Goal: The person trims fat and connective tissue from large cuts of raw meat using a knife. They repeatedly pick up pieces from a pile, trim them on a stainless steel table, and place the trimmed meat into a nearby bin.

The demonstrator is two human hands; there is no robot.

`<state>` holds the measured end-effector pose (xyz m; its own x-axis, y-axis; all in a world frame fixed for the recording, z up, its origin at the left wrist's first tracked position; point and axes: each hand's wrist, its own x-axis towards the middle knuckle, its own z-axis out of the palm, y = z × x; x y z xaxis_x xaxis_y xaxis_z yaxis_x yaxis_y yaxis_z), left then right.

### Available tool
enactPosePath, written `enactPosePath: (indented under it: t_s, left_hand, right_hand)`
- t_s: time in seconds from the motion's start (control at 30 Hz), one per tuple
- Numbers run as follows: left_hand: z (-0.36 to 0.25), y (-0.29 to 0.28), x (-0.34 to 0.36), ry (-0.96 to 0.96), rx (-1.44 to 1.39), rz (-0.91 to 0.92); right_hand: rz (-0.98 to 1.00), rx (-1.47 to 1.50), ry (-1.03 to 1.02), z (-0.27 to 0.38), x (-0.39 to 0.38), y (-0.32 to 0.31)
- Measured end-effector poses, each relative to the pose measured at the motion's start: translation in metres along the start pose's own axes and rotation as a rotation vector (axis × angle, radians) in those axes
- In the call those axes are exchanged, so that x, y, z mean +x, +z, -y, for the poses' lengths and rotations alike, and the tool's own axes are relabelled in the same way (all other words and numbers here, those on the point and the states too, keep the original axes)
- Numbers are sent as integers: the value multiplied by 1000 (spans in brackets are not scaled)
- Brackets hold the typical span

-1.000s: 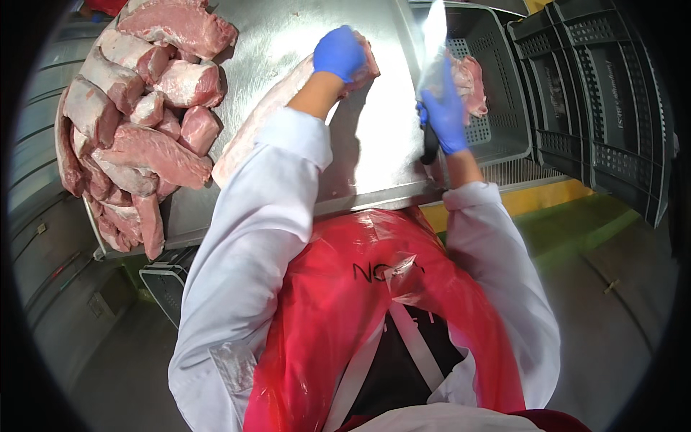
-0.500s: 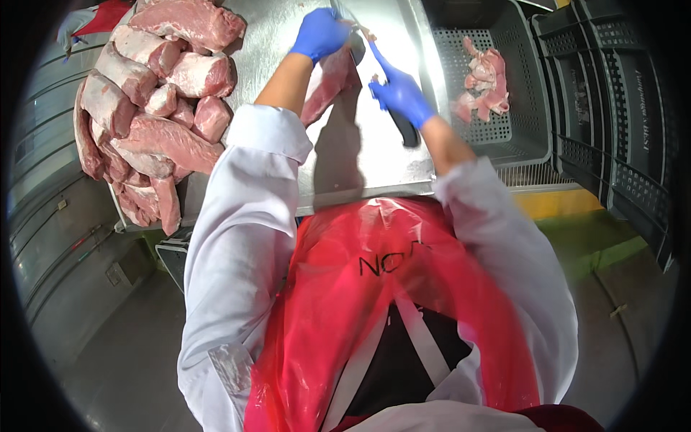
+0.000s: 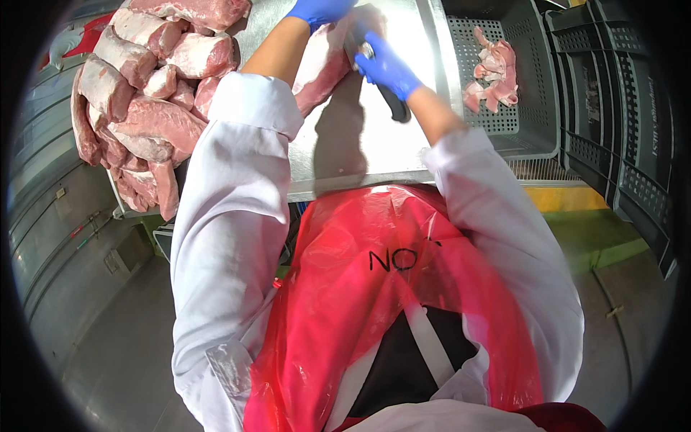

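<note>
A long piece of pink raw meat [image 3: 317, 72], pale with fat on top, lies on the shiny metal table [image 3: 392, 155]. My right hand [image 3: 389, 65], in a blue glove, is closed round a knife [image 3: 396, 108] with a black handle. Its blade, smeared by motion, lies against the right side of the meat. At the picture's upper edge, my left hand [image 3: 322, 10], also gloved in blue, is by the meat's far part. That hand's fingers are mostly cut off, so their grip does not show.
Several large cuts of raw meat [image 3: 155, 119] are heaped on the table's left. Right of the table, a dark perforated crate [image 3: 536, 79] holds pale trimmings [image 3: 495, 68]. More black crates [image 3: 612, 93] stand farther right. A red apron [image 3: 389, 223] covers my front.
The knife and my right hand have shifted slightly up and left, over the meat. My left hand has moved up toward the picture's edge. The whole view has tilted a little.
</note>
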<state>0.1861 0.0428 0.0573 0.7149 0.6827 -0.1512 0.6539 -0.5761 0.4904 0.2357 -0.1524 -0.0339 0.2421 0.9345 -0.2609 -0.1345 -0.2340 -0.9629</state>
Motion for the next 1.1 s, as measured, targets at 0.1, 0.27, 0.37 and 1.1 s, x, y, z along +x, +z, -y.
enactPosePath:
  t_s: [0.1,0.27,0.37,1.1]
  left_hand:
    - [15,-10,3,-50,-115,-6]
    - [-10,-36,-11,-58,-201,55]
    - [4,-45,-14,-10,-223,-3]
    - [-8,-120,-51,92,-357,-47]
  right_hand:
    - [136,-153,134,21,-85,5]
    - [102,-177,-28,12,-16,19]
    - [109,-193,16,24,-44,31]
    - [160,-255,84,5,-101,98]
